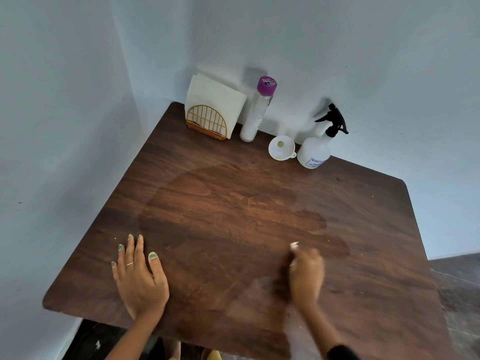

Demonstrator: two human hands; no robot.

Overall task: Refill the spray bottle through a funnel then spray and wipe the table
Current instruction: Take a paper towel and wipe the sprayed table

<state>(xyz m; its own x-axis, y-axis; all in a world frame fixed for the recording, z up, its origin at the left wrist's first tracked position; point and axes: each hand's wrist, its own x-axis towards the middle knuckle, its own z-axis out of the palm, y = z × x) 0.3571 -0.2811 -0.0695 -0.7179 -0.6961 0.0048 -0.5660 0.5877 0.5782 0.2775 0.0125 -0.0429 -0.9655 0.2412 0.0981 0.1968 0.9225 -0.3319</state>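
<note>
A white spray bottle (315,150) with a black trigger head stands at the back of the dark wooden table (233,203), by the wall. A white funnel (281,148) lies just left of it. My right hand (306,274) is blurred low over the front of the table, closed on a small crumpled white tissue (294,245) that peeks out past the fingers. My left hand (140,276) rests flat on the table's front left, fingers spread, holding nothing. A darker wet patch (233,211) covers the table's middle.
A gold wire napkin holder (207,123) with white napkins stands at the back corner. A tall clear bottle (255,110) with a purple cap is beside it. Walls close off the left and back. The floor shows to the right.
</note>
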